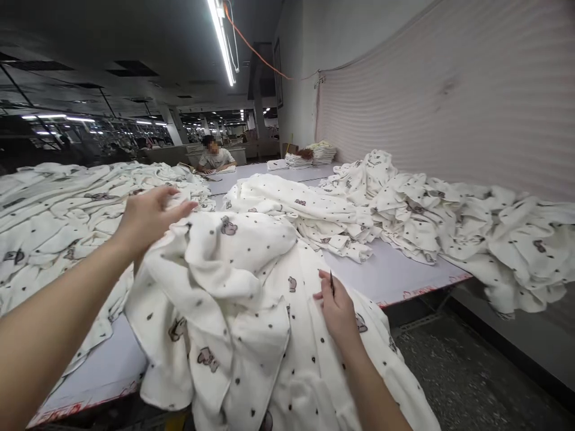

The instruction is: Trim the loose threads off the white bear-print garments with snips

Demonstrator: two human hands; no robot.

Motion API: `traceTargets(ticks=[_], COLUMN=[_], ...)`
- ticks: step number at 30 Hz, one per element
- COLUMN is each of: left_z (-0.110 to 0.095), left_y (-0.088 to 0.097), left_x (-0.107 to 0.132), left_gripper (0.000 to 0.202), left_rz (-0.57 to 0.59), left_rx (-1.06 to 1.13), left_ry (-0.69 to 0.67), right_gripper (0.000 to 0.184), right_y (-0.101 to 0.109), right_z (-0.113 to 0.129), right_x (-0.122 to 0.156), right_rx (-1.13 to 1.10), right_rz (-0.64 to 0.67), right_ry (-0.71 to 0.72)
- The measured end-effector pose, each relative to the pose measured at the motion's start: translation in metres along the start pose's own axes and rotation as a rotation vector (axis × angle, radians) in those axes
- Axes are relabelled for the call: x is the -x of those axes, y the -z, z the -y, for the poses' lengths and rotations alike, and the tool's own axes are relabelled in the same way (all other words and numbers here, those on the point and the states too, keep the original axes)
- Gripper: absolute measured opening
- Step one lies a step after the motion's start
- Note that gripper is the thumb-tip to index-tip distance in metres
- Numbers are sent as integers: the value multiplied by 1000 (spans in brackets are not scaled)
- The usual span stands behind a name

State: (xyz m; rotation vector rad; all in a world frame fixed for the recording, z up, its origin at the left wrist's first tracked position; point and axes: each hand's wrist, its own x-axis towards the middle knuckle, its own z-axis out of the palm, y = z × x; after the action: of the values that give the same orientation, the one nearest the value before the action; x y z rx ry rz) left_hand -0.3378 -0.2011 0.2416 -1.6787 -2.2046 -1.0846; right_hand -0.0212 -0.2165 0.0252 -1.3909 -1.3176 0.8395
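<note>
A white garment (238, 299) printed with small dark dots and grey animal figures lies bunched in front of me, draped over the near table edge. My left hand (150, 218) is raised over its upper left fold, fingers stretched out and touching the cloth. My right hand (336, 308) rests on the garment's right side, fingers pinched around a thin dark pointed tool (331, 281) that sticks up from them.
Piles of the same printed white cloth cover the table at left (54, 209), centre (305, 209) and right (471, 221). A bare strip of grey tabletop (386, 272) shows beside my right hand. A seated person (214, 157) works at the far end. Folded stacks (314, 154) stand behind.
</note>
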Motion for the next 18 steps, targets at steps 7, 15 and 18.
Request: traceTargets(ticks=[7, 15, 18], left_z=[8, 73, 96], left_y=[-65, -196, -230], left_x=[18, 33, 12], left_gripper=[64, 55, 46], left_rz=[265, 327, 328], left_rx=[-308, -545, -561], left_ry=[-346, -458, -370], right_gripper=[48, 35, 27], right_y=[-54, -108, -123], right_z=[-11, -33, -34], right_x=[-57, -93, -125], right_rx=[249, 512, 583], right_rz=[-184, -95, -37], right_ry=[-13, 12, 14])
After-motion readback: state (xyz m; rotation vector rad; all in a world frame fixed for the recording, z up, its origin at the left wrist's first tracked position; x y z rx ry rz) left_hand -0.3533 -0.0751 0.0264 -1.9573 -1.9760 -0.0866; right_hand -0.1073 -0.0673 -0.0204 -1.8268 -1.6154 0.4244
